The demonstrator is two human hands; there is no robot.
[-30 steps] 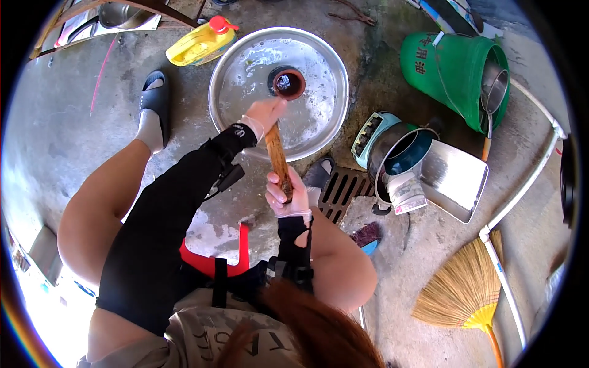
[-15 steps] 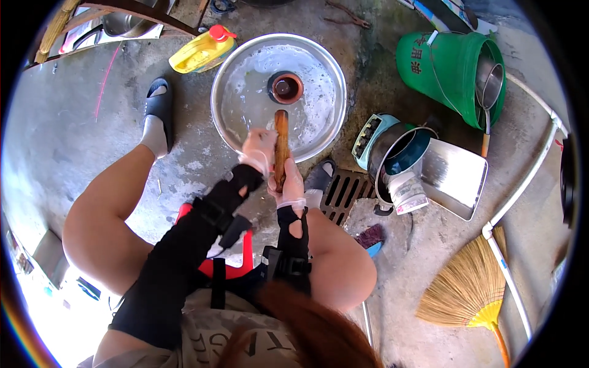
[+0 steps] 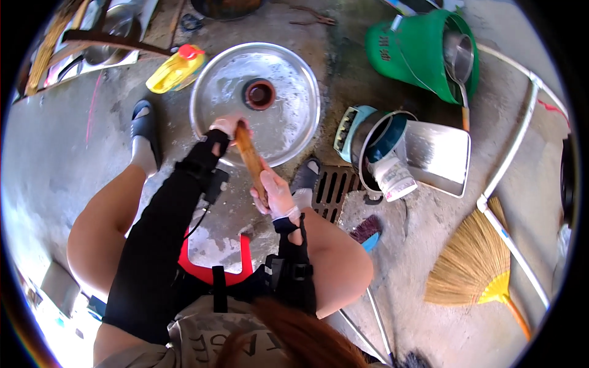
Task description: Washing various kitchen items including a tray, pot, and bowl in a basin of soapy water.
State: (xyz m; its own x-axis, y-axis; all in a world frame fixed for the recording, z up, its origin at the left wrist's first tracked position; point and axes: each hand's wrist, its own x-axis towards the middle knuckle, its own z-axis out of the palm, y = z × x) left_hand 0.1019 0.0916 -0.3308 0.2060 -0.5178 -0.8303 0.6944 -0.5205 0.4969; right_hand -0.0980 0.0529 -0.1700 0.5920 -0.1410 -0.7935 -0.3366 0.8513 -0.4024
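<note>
While the right hand [image 3: 276, 193] grips the lower end of the wooden stick [image 3: 250, 159], the left hand [image 3: 230, 127], blurred, seems closed around its upper end | stick at six o'clock from the reddish-brown pot [image 3: 271, 95] in the metal basin [image 3: 315, 105] | yellow jug [image 3: 175, 72] at basin's ten o'clock

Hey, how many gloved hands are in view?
2: the left hand at the far end of the brown wooden stick, over the round silver metal basin; the right hand around the stick's near end.

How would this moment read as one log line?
left hand: at far end of wooden stick | right hand: gripping its near end | metal basin: brown round vessel inside
</note>
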